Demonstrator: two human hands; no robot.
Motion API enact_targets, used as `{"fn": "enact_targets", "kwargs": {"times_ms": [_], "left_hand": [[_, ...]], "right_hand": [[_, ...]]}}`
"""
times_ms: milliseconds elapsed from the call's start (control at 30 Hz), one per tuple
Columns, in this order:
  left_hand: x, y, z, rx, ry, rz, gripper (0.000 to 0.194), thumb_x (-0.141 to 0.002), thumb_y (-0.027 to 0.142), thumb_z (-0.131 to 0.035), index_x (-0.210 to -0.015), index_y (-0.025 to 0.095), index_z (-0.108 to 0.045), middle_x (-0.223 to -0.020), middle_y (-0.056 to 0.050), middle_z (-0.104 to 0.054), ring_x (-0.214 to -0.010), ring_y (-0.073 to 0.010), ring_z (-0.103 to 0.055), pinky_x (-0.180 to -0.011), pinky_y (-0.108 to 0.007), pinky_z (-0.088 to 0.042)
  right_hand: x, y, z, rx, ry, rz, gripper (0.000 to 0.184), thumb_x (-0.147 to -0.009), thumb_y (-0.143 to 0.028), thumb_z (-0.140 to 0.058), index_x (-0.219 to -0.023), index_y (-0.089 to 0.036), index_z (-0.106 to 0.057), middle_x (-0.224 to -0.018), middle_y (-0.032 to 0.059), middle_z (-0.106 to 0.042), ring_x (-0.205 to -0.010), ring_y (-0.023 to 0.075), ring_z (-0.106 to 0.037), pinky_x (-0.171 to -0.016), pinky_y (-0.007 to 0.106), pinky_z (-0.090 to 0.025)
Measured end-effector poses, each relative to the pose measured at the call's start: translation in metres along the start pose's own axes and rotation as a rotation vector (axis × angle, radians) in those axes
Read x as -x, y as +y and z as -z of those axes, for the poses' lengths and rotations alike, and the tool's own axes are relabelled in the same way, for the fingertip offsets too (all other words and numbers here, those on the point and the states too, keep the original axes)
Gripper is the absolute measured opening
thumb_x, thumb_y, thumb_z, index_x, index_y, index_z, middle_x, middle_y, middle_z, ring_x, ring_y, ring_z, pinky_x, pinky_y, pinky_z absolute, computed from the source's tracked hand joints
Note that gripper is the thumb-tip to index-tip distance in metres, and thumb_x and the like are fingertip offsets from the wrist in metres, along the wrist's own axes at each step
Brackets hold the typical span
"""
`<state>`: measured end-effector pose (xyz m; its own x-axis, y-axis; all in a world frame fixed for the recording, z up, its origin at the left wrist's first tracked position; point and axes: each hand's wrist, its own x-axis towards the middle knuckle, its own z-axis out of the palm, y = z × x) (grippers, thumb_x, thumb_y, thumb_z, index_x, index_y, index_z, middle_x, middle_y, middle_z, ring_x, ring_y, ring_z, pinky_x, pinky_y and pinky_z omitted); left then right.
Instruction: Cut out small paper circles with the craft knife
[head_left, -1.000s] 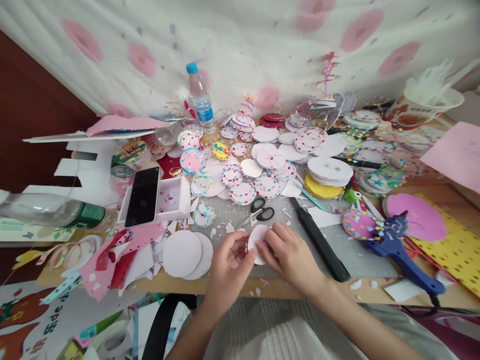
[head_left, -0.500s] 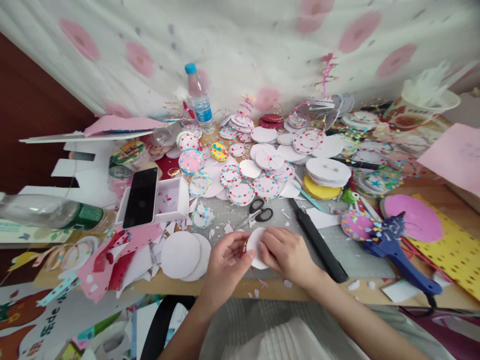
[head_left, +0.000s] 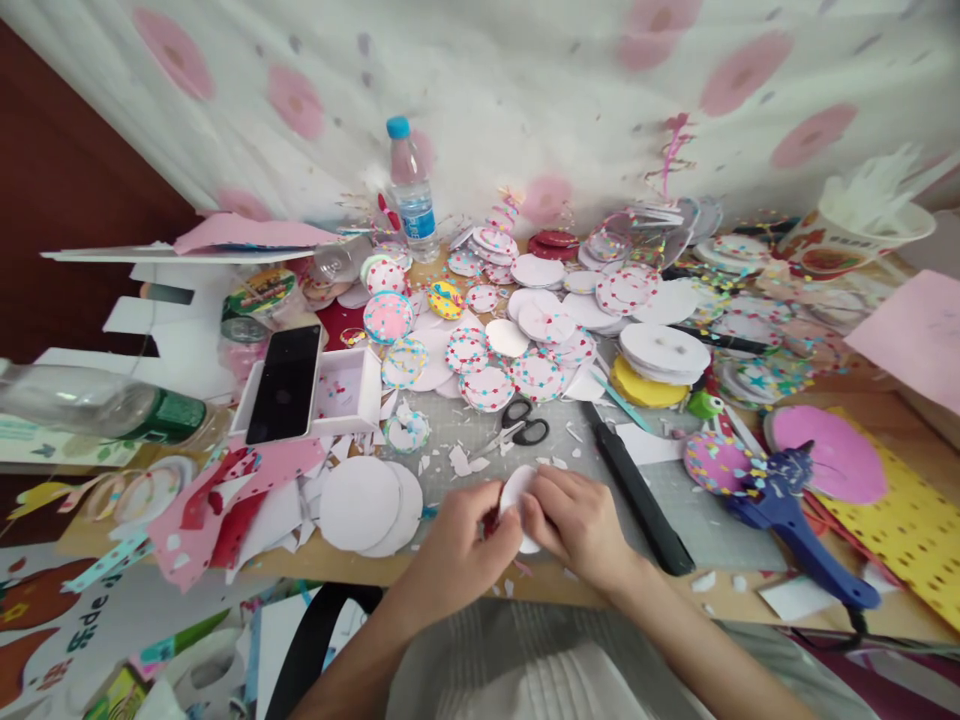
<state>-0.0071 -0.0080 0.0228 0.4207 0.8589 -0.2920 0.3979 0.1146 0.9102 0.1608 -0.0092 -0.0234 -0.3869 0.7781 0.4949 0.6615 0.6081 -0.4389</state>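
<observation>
Both my hands meet at the table's front edge around a small white paper disc [head_left: 517, 490]. My left hand [head_left: 459, 545] pinches the disc's left rim, where a bit of red shows between the fingers. My right hand [head_left: 577, 525] lies over its right side, fingers curled on it. Black-handled scissors [head_left: 525, 432] lie on the grey cutting mat [head_left: 697, 510] just beyond the disc. Two plain white discs [head_left: 364, 505] lie to the left of my left hand.
Many dotted paper discs [head_left: 487, 385] and a white-and-yellow stack [head_left: 660, 355] cover the middle. A black phone [head_left: 285, 382] rests on a white box, a black cutter [head_left: 637, 490] and blue glue gun [head_left: 787, 505] lie right, a water bottle [head_left: 411, 195] stands behind.
My hands and the disc have drawn slightly closer to the table edge, with the left fingers closing tighter over the disc's rim. The view shifted a little.
</observation>
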Motion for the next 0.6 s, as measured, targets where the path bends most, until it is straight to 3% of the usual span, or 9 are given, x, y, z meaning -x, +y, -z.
{"fn": "enact_targets", "kwargs": {"times_ms": [300, 600], "left_hand": [[-0.001, -0.010, -0.001, 0.053, 0.023, -0.055, 0.022, -0.088, 0.026, -0.045, -0.069, 0.015, -0.049, -0.064, 0.002, -0.046, -0.060, -0.0102, -0.040, -0.055, -0.022, -0.033], [-0.004, -0.014, 0.001, 0.214, -0.054, -0.013, 0.022, -0.089, 0.028, -0.046, -0.075, 0.013, -0.055, -0.065, 0.001, -0.048, -0.059, -0.0094, -0.042, -0.052, -0.019, -0.035]], "right_hand": [[-0.005, -0.005, 0.001, -0.058, -0.006, -0.031, 0.035, -0.098, -0.022, -0.034, -0.064, -0.023, -0.041, -0.056, -0.0020, -0.044, -0.050, 0.0125, -0.040, -0.050, 0.025, -0.029], [-0.004, -0.002, -0.002, -0.115, -0.006, -0.060, 0.034, -0.097, -0.021, -0.033, -0.065, -0.023, -0.041, -0.057, -0.0020, -0.045, -0.050, 0.0126, -0.039, -0.050, 0.025, -0.029]]}}
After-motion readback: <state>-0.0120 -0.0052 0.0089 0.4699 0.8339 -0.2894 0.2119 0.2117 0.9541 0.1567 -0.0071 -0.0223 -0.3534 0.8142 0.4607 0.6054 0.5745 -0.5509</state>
